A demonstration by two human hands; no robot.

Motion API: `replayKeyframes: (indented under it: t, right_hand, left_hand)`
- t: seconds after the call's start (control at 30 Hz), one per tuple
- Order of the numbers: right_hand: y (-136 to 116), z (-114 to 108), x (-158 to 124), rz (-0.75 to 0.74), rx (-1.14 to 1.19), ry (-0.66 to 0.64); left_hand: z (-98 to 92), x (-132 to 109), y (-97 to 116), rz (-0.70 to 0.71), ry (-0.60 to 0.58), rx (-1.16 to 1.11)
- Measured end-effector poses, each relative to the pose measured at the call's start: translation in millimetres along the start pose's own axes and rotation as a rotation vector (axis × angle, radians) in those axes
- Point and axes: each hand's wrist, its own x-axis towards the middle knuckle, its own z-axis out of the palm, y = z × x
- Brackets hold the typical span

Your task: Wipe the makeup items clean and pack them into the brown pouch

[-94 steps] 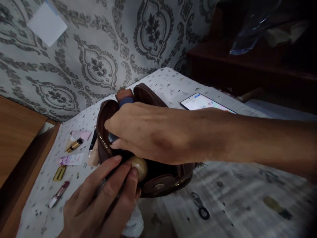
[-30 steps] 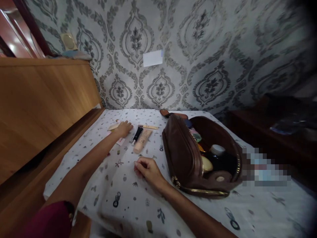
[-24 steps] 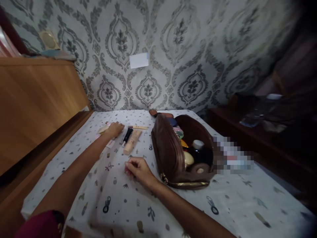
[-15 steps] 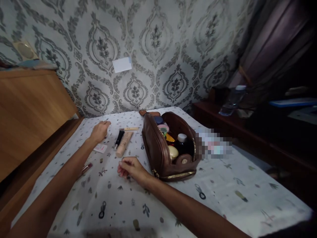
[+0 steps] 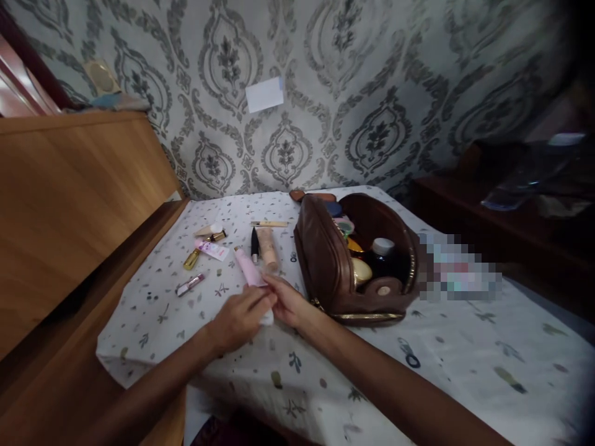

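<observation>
My left hand point(image 5: 236, 319) and my right hand point(image 5: 292, 305) meet at the near end of a pink tube point(image 5: 247, 270) that lies on the patterned white cloth point(image 5: 362, 365). Both hands are closed on it. The left fingers are wrapped round its white end and the right fingertips pinch it from the other side. Just right of my hands stands an open brown zip pouch point(image 5: 323, 263). Inside it are a dark bottle with a white cap point(image 5: 382, 254), a round cream compact point(image 5: 361, 271) and several small colourful items.
On the cloth beyond my hands lie a beige tube point(image 5: 268, 246), a black tube point(image 5: 254, 243), a thin pencil point(image 5: 269, 223), a gold lipstick point(image 5: 191, 259), a pink sachet point(image 5: 212, 250) and a lip gloss point(image 5: 189, 285). A wooden board point(image 5: 69, 186) rises at left; a dark shelf point(image 5: 502, 204) at right.
My left hand came back from the far items to the near centre with the pink tube. My right hand, which rested on the cloth, has joined it at the tube's end.
</observation>
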Motion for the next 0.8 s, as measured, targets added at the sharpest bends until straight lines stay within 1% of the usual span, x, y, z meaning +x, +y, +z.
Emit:
replayKeyframes:
  t: [0.07, 0.13, 0.2, 0.27, 0.37, 0.47, 0.57, 0.67, 0.73, 0.8]
  right_hand:
    - [2, 1, 3, -0.034, 0.054, 0.022]
    - [3, 3, 3, -0.049, 0.084, 0.034]
    - [5, 5, 2, -0.062, 0.085, 0.041]
    - [7, 7, 0, -0.069, 0.072, 0.049]
    - [9, 6, -1, -0.060, 0.047, 0.060]
    - [9, 5, -1, -0.033, 0.020, 0.065]
    - [9, 4, -1, -0.010, -0.009, 0.069]
    - [9, 4, -3, -0.002, -0.031, 0.072]
    - [8, 5, -4, -0.016, -0.073, 0.062]
    - [9, 6, -4, -0.043, -0.181, 0.053]
  left_hand:
    - [-4.2, 4, -13, -0.144, 0.020, -0.085]
    - [-3.5, 9, -23, -0.231, 0.047, -0.114]
    - [3.0, 13, -29, -0.259, 0.049, -0.089]
    - [12.0, 16, -33, -0.279, 0.013, -0.068]
    - [22.0, 17, -44, -0.363, -0.052, -0.081]
    - [26.6, 18, -67, -0.521, -0.083, -0.066]
    - [31.1, 18, -98, -0.713, -0.125, -0.070]
    - [36.3, 18, -124, -0.776, -0.142, -0.102]
    - [39.2, 17, -133, -0.793, -0.121, -0.113]
    - [41.0, 16, -136, -0.823, -0.086, -0.133]
